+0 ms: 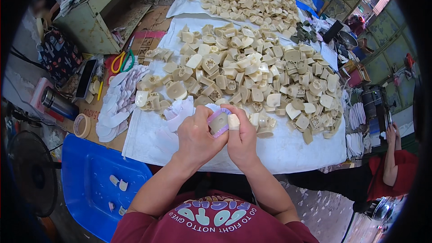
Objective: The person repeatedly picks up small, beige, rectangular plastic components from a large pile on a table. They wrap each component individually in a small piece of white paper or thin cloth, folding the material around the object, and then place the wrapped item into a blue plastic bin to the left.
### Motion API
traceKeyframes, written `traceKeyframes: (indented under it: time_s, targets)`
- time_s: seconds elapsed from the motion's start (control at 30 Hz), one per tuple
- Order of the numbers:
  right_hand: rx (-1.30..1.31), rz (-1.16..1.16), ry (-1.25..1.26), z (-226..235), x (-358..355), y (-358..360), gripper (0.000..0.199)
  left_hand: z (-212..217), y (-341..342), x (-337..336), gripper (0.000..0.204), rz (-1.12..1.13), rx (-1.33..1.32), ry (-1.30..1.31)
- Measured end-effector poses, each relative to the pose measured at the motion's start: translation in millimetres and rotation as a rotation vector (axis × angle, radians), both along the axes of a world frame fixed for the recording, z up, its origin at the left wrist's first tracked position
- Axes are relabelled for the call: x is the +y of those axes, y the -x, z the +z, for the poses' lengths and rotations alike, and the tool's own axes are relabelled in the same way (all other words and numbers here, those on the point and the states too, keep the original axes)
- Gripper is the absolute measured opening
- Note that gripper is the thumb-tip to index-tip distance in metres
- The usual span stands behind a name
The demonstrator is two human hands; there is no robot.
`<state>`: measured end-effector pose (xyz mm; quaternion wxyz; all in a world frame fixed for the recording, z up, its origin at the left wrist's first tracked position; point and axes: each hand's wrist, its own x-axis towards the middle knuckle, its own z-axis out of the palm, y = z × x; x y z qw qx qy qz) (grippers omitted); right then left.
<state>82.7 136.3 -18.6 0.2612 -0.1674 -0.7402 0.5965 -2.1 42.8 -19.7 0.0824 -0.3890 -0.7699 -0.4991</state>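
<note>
Both my hands meet over the near edge of the table, closed round one small block, which looks like a beige plastic shoe heel (219, 124) with a light purple covering along its rim. My left hand (196, 136) grips it from the left, with its thumb along the lower edge. From the right, my right hand (243, 139) presses on it with a thumb wrapped in pale tape. My fingers hide the heel's far side. Just beyond my hands lies a big heap of similar beige heels (256, 69). Some white cut pieces (180, 108) lie beside my left hand.
White cut pieces (118, 103) overlap in a pile at the left, near scissors (122, 61), a tape roll (82, 125) and a flask (58, 103). A blue tub (103, 162) holding a few heels stands at lower left, beside a fan (33, 171). Another person (391, 171) works at right.
</note>
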Motion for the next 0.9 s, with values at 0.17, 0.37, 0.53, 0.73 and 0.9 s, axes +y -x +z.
traceKeyframes:
  time_s: [0.17, 0.37, 0.53, 0.73, 0.9]
  targets:
    - [0.009, 0.088, 0.126, 0.4, 1.2, 1.9, 0.028, 5.5, 5.8, -6.5, 0.039, -0.038, 0.074, 0.145]
    - [0.037, 0.202, -0.397, 17.2, 21.0, -3.5, 0.043, -0.1, 10.2, -23.7, 0.035, -0.266, -0.281, -0.124]
    - [0.157, 0.191, -0.393, 14.7, 8.6, -3.9, 0.050, 3.2, -3.6, -31.6, 0.049, -0.687, -1.111, -0.423]
    - [0.173, 0.313, -0.055, 16.2, 8.3, -3.8, 0.045, -8.9, 1.2, -31.6, 0.056, -0.778, -1.453, -0.527]
    - [0.114, 0.365, 0.009, 9.8, -6.1, -2.2, 0.056, -9.6, 1.2, -41.5, 0.047, -0.636, -1.315, -0.504]
